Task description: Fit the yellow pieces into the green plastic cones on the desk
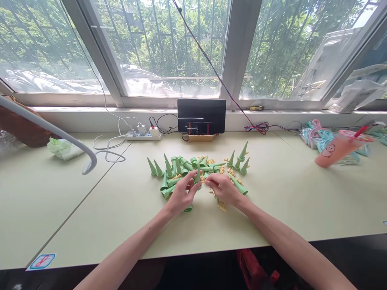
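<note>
A heap of green plastic cones (177, 167) and small yellow parts (222, 206) lies on the pale table (121, 209) in front of me. My left hand (182, 194) is closed round one green cone (198, 176), held point up. My right hand (223, 188) is pinched on a small yellow piece (206, 181) right beside that cone; the two hands almost touch. Three cones (240, 159) stand upright at the right of the heap, and several stand at its left.
A phone (200, 128) leans on a stand before a black panel (201, 110) at the windowsill. A power strip (143, 134) with cables sits left of it. A pink drink cup (340, 148) and teal packets (314, 135) are at the right. A lamp arm (48, 129) crosses the left.
</note>
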Motion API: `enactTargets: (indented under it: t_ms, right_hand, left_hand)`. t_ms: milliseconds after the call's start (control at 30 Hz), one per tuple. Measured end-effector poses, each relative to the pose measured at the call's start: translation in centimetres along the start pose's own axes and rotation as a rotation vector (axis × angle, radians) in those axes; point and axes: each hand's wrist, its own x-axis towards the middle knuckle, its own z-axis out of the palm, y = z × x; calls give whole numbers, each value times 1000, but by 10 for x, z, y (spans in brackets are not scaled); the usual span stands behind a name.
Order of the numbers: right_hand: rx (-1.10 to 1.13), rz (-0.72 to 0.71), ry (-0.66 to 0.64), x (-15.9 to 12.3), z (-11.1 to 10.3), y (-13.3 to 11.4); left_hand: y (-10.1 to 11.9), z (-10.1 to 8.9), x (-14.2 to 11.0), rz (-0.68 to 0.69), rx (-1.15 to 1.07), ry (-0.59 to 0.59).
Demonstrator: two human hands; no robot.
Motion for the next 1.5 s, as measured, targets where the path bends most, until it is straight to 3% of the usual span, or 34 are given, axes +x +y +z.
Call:
enactTargets:
  t_ms: [900, 1167, 1500]
  right_hand:
    - [20, 50, -20, 0, 2, -2]
    - [470, 342, -84, 4, 2, -3]
    - [796, 519, -249, 7, -2, -5]
  left_hand:
    - [-1, 3, 0, 75, 162, 49]
    - [2, 4, 1, 117, 167, 48]
    - [4, 3, 1, 150, 154, 23]
